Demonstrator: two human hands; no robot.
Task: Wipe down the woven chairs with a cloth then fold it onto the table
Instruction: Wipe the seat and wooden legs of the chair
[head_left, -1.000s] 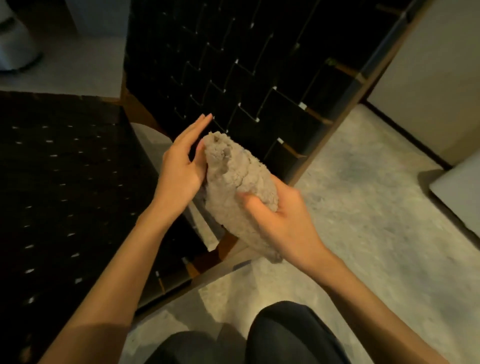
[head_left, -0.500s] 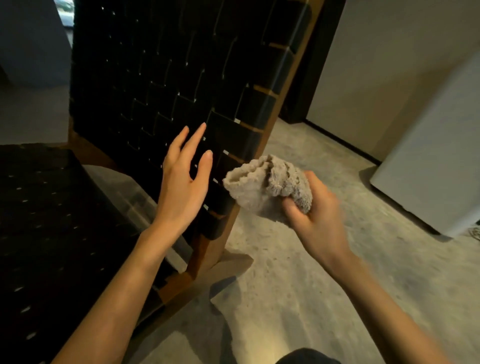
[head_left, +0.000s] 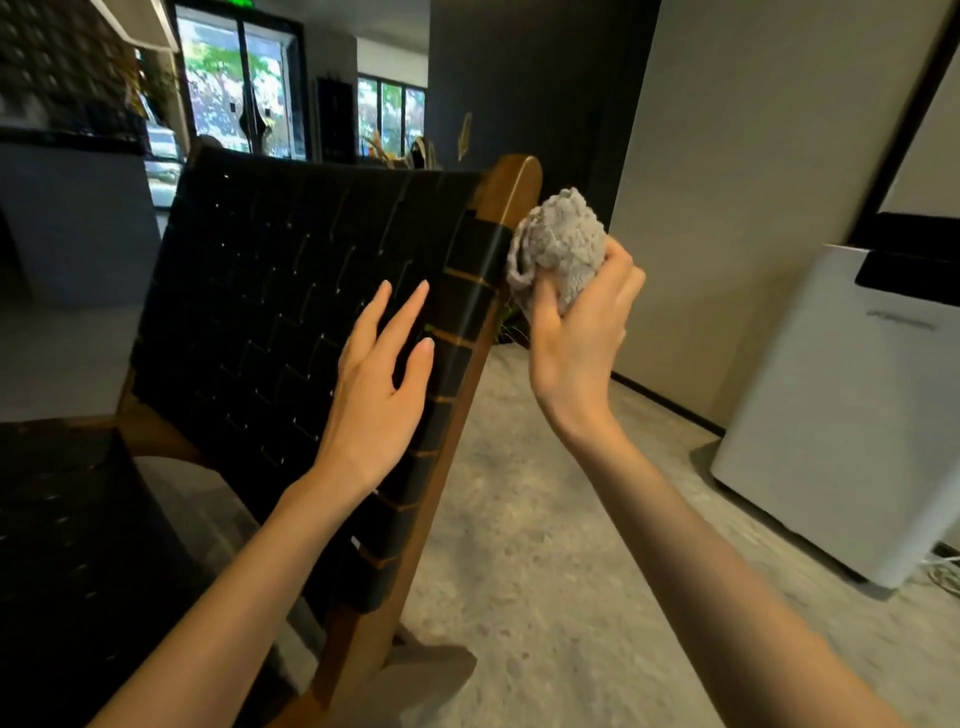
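Dim interior, lit mainly by bright, blown-out windows (head_left: 213, 88) at the back. The black woven chair (head_left: 291, 322) loses detail in shadow; the grey cloth (head_left: 561, 244) catches soft light. Wide-angle edges bend; slight motion blur throughout.

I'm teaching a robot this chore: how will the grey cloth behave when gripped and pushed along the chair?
The cloth is probably soft and floppy: it sits bunched into a wad in the right hand. It looks light: one hand holds it raised. Its nubbly pile should likely drag, not slip, on the wooden frame.
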